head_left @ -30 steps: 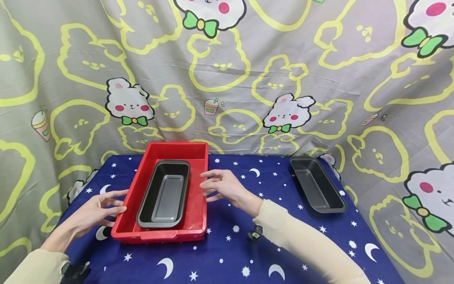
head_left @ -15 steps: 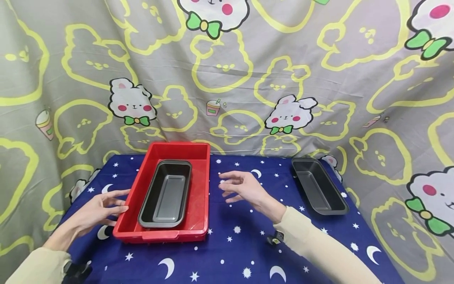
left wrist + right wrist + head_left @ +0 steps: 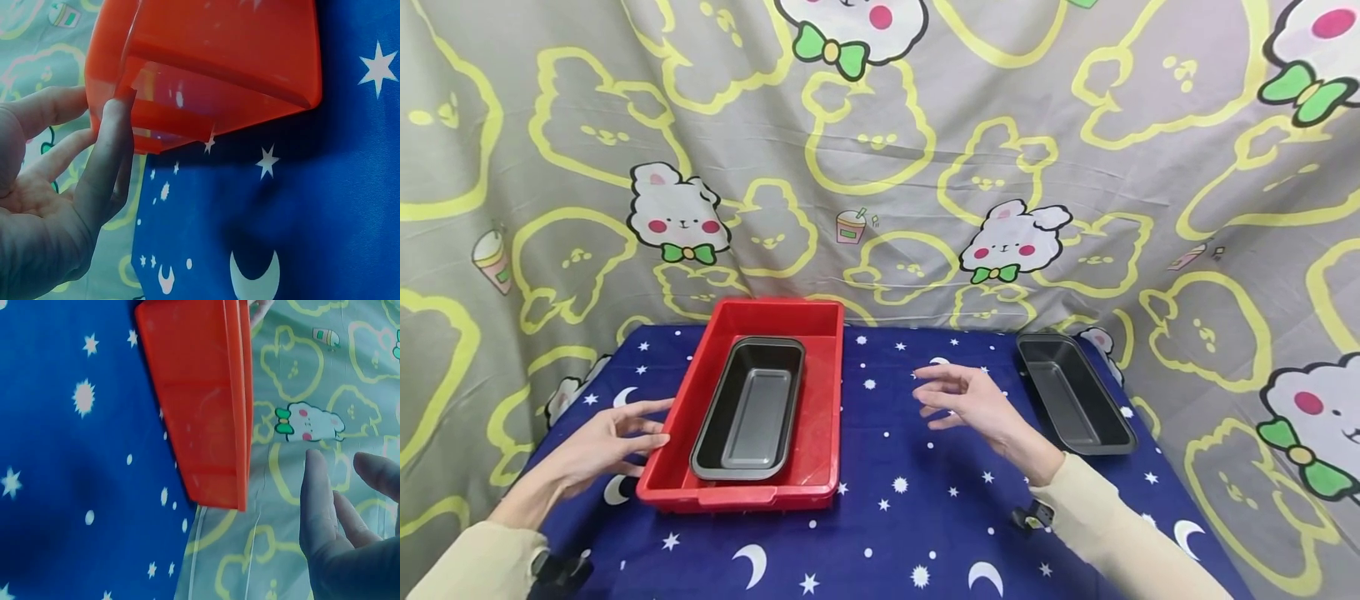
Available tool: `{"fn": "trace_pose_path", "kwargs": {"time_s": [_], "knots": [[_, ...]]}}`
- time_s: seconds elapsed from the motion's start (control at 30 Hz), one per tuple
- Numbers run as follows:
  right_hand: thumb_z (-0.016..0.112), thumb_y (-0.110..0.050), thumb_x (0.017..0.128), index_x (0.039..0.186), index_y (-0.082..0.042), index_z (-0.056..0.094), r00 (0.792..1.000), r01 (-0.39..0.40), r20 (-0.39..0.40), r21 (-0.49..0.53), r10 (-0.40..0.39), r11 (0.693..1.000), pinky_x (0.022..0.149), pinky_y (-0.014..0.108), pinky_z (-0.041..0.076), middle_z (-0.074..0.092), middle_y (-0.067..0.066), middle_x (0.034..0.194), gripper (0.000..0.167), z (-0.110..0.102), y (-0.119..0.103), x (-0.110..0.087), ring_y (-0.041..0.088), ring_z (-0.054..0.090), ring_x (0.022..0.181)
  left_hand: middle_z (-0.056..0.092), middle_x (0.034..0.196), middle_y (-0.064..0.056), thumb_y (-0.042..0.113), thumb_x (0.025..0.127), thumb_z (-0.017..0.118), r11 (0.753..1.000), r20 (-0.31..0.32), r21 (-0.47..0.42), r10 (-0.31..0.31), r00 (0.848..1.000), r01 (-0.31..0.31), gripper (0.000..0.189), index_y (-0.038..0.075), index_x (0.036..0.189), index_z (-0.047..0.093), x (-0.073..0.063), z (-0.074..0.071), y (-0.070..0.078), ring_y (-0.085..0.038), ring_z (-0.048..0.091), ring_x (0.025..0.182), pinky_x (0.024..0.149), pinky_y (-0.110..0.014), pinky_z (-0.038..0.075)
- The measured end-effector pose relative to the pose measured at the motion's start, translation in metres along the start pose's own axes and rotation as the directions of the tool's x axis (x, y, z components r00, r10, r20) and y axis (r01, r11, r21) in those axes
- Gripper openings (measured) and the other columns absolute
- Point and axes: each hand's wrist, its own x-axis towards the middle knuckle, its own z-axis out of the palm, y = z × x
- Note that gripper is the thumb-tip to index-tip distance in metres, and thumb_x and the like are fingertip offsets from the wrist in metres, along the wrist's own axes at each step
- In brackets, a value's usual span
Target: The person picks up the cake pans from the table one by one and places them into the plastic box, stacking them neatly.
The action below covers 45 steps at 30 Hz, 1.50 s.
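Observation:
A red plastic tray (image 3: 817,408) stands at the left of the table, and a dark loaf pan (image 3: 755,421) lies inside it. My left hand (image 3: 601,446) touches the tray's left outer side near the rim, its fingers fairly straight. The left wrist view shows that hand's fingertips (image 3: 115,112) against the red wall (image 3: 225,56). Over the tablecloth, between the tray and a second dark loaf pan (image 3: 1075,400), my right hand (image 3: 977,408) hovers with loosely bent fingers and holds nothing. That second pan lies at the table's right side.
A blue cloth (image 3: 880,517) with white moons and stars covers the table. Behind it and at both sides hangs a grey curtain (image 3: 895,292) with cartoon rabbits, close to the table's back edge.
My right hand has come away from the tray's right side and moved right across the cloth. The left hand stays against the tray, which has not moved on the table.

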Motion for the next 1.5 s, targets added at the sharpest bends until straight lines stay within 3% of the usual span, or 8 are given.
{"fn": "trace_pose_path", "kwargs": {"time_s": [0.43, 0.9, 1.07, 1.23, 1.33, 1.5], "knots": [[0.077, -0.017, 0.097, 0.141, 0.006, 0.059, 0.998, 0.011, -0.056, -0.059, -0.015, 0.998, 0.082, 0.042, 0.068, 0.078, 0.0, 0.107, 0.053, -0.05, 0.014, -0.024, 0.019, 0.078, 0.094, 0.064, 0.13, -0.026, 0.02, 0.105, 0.065, 1.0, 0.0, 0.002, -0.005, 1.0, 0.005, 0.078, -0.006, 0.164, 0.022, 0.0, -0.001, 0.001, -0.022, 0.075, 0.106, 0.081, -0.047, 0.068], [0.069, -0.018, 0.103, 0.148, 0.007, 0.052, 0.99, -0.052, -0.133, -0.058, 0.044, 0.997, 0.082, 0.031, 0.066, 0.078, -0.018, 0.104, 0.054, -0.118, 0.037, -0.045, 0.008, 0.077, 0.094, 0.064, 0.131, -0.028, 0.02, 0.105, 0.064, 1.0, 0.008, 0.001, -0.017, 1.0, 0.017, 0.078, -0.007, 0.164, 0.021, 0.0, -0.002, 0.005, -0.026, 0.075, 0.107, 0.082, -0.047, 0.067], [0.066, -0.018, 0.105, 0.145, -0.003, 0.058, 0.987, -0.056, -0.156, -0.068, 0.045, 0.996, 0.083, 0.03, 0.066, 0.077, -0.02, 0.105, 0.043, -0.142, 0.043, -0.054, 0.006, 0.077, 0.096, 0.064, 0.131, -0.027, 0.021, 0.105, 0.065, 1.0, 0.006, -0.003, -0.024, 1.0, 0.024, 0.079, -0.006, 0.164, 0.021, -0.001, -0.002, 0.004, -0.026, 0.075, 0.107, 0.082, -0.047, 0.067], [0.065, -0.015, 0.106, 0.126, -0.028, 0.069, 0.985, -0.063, -0.166, -0.053, 0.054, 0.997, 0.081, 0.028, 0.066, 0.076, -0.023, 0.106, 0.025, -0.168, 0.05, -0.061, 0.005, 0.077, 0.095, 0.066, 0.129, -0.025, 0.02, 0.104, 0.065, 1.0, 0.008, -0.01, -0.018, 1.0, 0.018, 0.079, -0.006, 0.164, 0.021, 0.0, -0.001, 0.004, -0.025, 0.075, 0.106, 0.082, -0.047, 0.067], [0.061, -0.011, 0.107, 0.116, -0.036, 0.071, 0.985, -0.07, -0.156, 0.002, 0.069, 0.998, 0.081, 0.027, 0.066, 0.077, -0.022, 0.106, 0.028, -0.184, 0.056, -0.063, 0.005, 0.077, 0.093, 0.066, 0.129, -0.024, 0.019, 0.104, 0.065, 1.0, 0.01, -0.011, -0.015, 1.0, 0.015, 0.079, -0.006, 0.164, 0.021, 0.0, -0.001, 0.005, -0.025, 0.075, 0.106, 0.081, -0.047, 0.068], [0.057, -0.009, 0.108, 0.109, -0.039, 0.071, 0.98, -0.096, -0.165, 0.079, 0.108, 0.992, 0.08, 0.026, 0.066, 0.078, -0.02, 0.102, 0.034, -0.211, 0.07, -0.065, 0.003, 0.077, 0.092, 0.066, 0.128, -0.024, 0.021, 0.104, 0.066, 1.0, -0.002, 0.0, -0.022, 1.0, 0.022, 0.079, -0.005, 0.164, 0.022, -0.001, -0.001, 0.006, -0.025, 0.075, 0.106, 0.081, -0.046, 0.068]]}}
